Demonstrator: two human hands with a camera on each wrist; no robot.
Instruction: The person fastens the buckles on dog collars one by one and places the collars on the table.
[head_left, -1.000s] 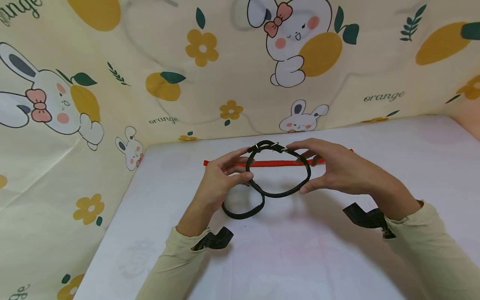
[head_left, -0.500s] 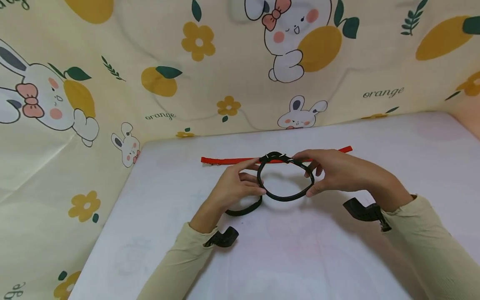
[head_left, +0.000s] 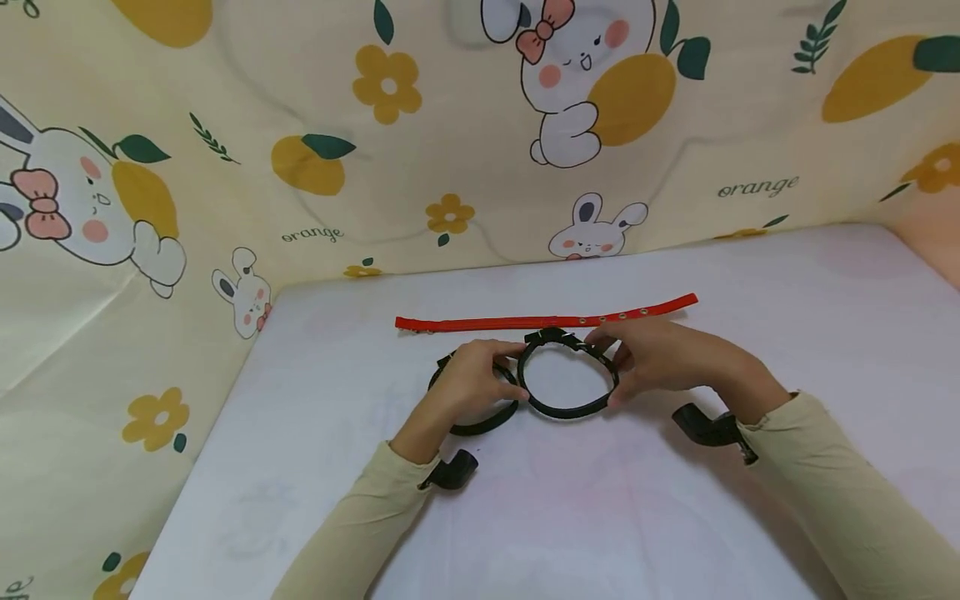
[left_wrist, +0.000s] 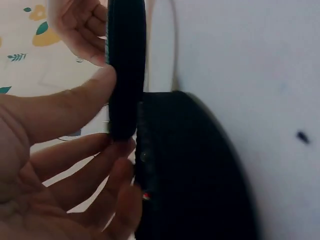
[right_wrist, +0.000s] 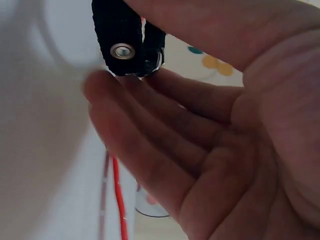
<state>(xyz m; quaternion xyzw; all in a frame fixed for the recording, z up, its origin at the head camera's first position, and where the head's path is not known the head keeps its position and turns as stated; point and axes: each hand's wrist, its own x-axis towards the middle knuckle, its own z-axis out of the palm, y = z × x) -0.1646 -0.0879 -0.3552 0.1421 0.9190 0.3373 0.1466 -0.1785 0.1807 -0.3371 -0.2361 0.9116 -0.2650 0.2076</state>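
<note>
A black buckled collar (head_left: 567, 412), closed into a ring, is between my two hands, low at the table. My left hand (head_left: 472, 379) pinches its left side, the thumb pressing the band in the left wrist view. My right hand (head_left: 667, 358) holds the right side between thumb and fingers. In the right wrist view the collar band (right_wrist: 116, 30) shows a metal eyelet and part of a buckle. A second black collar loop (head_left: 480, 429) stands on the table, partly hidden by my left hand. A red collar (head_left: 487, 324) with eyelets lies stretched out behind both loops.
The white table (head_left: 525, 517) runs up to a cream cloth (head_left: 465, 142) printed with rabbits and oranges at the back and left. Black straps (head_left: 453, 471) hang at both sleeve cuffs.
Both hands have lowered the held black collar toward the table, clear of the red collar in the head view. It now sits right beside the second black loop.
</note>
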